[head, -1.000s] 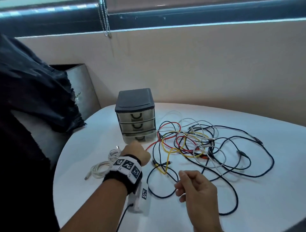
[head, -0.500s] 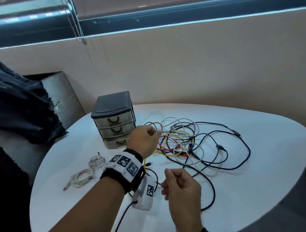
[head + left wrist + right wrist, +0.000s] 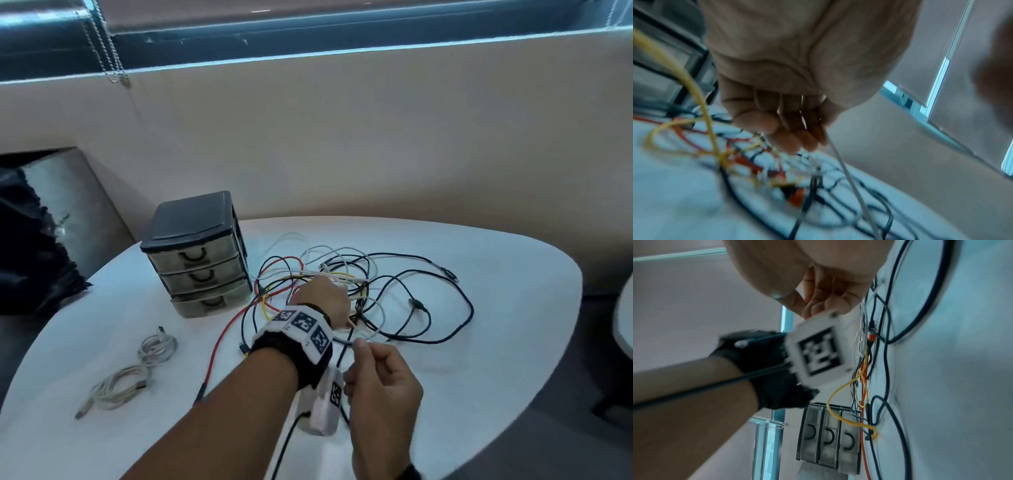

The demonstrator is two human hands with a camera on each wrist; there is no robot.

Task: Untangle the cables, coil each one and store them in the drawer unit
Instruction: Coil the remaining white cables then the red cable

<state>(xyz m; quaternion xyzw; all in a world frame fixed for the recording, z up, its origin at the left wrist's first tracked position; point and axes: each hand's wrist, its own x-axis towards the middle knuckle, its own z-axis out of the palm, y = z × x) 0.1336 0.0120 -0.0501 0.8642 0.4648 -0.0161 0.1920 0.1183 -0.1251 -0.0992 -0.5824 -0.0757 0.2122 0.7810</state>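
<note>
Head view: left hand (image 3: 323, 298) reaches into the tangled cables (image 3: 394, 294) on the worktop (image 3: 496, 359), fingers curled round a white cable (image 3: 378, 313); right hand (image 3: 380, 380) pinches its near stretch, likely to draw it free. Drawer unit (image 3: 198, 253) stands closed beside them.

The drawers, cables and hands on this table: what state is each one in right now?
Drawer unit: upright on the table, all three drawers closed.
Cable tangle: still knotted, spread loose on the table.
White cable: partly lifted from the tangle, held by both hands.
Coiled white cables: bundled, lying apart on the table.
Left hand: fingers curled, gripping the white cable.
Right hand: pinching the white cable.
</note>
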